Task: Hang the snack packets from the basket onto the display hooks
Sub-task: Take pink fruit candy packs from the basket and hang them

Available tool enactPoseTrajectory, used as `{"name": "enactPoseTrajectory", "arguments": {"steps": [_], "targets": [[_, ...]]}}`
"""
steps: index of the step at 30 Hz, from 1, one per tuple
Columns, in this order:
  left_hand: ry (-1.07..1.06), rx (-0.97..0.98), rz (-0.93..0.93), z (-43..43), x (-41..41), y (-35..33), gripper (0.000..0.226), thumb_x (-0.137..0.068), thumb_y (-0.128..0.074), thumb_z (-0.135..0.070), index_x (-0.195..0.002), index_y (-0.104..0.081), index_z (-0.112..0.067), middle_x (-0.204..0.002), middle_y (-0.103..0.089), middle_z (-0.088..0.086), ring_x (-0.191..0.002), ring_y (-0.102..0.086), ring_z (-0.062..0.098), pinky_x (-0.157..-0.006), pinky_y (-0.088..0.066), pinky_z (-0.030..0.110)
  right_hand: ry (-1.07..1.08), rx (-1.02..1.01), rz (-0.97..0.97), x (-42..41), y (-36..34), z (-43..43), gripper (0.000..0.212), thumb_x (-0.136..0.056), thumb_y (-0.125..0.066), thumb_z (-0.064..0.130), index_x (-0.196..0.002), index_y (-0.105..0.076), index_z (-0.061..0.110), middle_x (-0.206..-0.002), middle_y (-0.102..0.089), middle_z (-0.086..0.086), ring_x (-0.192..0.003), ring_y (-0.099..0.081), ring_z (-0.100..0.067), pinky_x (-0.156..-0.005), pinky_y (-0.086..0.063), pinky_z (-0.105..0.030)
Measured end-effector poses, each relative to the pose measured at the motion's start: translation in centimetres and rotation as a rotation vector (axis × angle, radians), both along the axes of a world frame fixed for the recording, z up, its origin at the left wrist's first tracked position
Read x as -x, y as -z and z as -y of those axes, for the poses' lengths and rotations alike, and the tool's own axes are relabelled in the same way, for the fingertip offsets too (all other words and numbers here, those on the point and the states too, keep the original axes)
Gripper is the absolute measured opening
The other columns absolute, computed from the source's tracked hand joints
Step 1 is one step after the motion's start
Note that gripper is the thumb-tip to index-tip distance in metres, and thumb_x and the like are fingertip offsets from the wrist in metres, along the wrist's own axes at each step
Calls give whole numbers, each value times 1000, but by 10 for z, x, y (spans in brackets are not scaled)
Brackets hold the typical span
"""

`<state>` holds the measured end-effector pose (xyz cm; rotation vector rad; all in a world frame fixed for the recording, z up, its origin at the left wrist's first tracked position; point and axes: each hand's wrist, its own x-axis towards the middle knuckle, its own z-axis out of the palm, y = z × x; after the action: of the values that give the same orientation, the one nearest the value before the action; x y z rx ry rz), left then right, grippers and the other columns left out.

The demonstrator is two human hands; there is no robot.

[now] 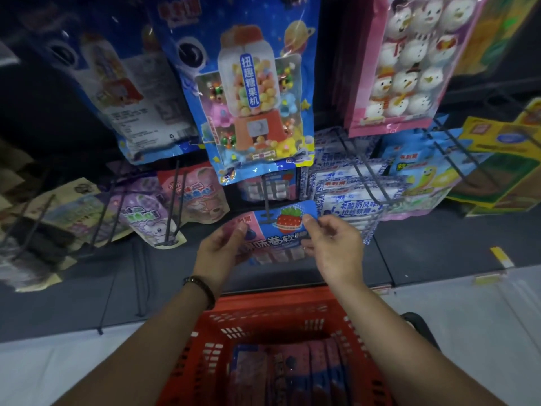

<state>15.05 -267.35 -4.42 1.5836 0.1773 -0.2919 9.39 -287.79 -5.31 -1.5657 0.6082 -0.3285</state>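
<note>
Far left: brown paper-look packets (67, 197) on dark wire prongs; print too blurred to read.
Lower left: purple pouch with a drawn rabbit (143, 212) low on a prong, just left of a pink pouch with a drawn bear (199, 194); lettering on both blurred.
Upper left: blue pouch hung back side out (128, 92); white panel of small print, unreadable.
Centre top: large glossy blue pouch picturing a gumball machine (257, 95); label reads "扭趣糖果机".
Left hand (222, 247): thumb and fingers pinching the packet's top left corner; dark beaded bracelet (202, 288) at the wrist.
Task item: flat blue-and-pink snack packet with a strawberry planet (281, 230), held upright between both hands, above the basket and below the gumball pouch; legible part of print "味卷软".
Hook: dark wire display hook (267, 197), tip lying at the packet's top edge; whether threaded through cannot be told.
Right hand (333, 244): thumb and forefinger gripping the packet's top right corner; other fingers loosely curled.
Basket: red slotted plastic basket (263, 317) beneath the forearms, holding more pink-and-blue packets on edge (292, 370).
Right of centre: white packets with blue patterned borders (351, 200) on wire hooks; print reads "老酸奶风味" and "拉丝软".
Upper right: pink pouch showing snowman marshmallows (409, 60).
Below it: light blue pouch with a yellow-green worm (421, 174); wording blurred.
Far right: yellow and green packets (503, 159); print unreadable.
</note>
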Motion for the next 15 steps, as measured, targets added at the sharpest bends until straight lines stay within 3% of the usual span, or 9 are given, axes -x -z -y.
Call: {"name": "enactPoseTrajectory", "arguments": {"steps": [4, 5, 8, 11, 15], "targets": [[-7, 10, -27, 3, -4, 3, 20, -103, -66, -26, -93, -77, -12, -94, -79, 2, -93, -75, 24, -87, -64, 45, 7, -37, -35, 1, 1, 1, 33, -93, -78, 46, -82, -75, 15, -90, -72, -27, -74, -80, -34, -72, -68, -48], [-13, 30, -47, 5, -5, 3, 21, -103, -67, -26, -93, -77, -12, -93, -79, 3, -93, -76, 27, -87, -64, 46, 1, -46, -42, 0, 1, 1, 29, -93, -78, 46, -85, -76, 18, -92, -74, -22, -76, -80, -33, -74, -68, -48], [-30, 29, -67, 9, -15, 5, 21, -103, -67, -27, -94, -78, -12, -96, -80, 5, -94, -77, 28, -84, -65, 45, -32, -41, -67, 0, 0, -2, 23, -78, -75, 67, -93, -73, 49, -100, -80, 6, -92, -80, -22, -87, -65, -51], [-37, 20, -67, 13, -31, 10, 22, -103, -67, -29, -105, -76, -10, -107, -80, 13, -93, -79, 29, -74, -65, 36, -53, -61, -94, 0, 7, -5, 37, -75, -74, 67, -105, -66, 47, -108, -76, 11, -100, -75, -19, -95, -61, -59], [-78, 89, -69, 22, -51, 12, 19, -102, -69, -28, -106, -75, -10, -98, -78, 8, -108, -74, 45, -91, -63, 57, -147, -11, -129, 8, 3, -16, 16, -88, -72, 47, -98, -63, 39, -102, -73, 10, -96, -76, -20, -91, -62, -56]]}}
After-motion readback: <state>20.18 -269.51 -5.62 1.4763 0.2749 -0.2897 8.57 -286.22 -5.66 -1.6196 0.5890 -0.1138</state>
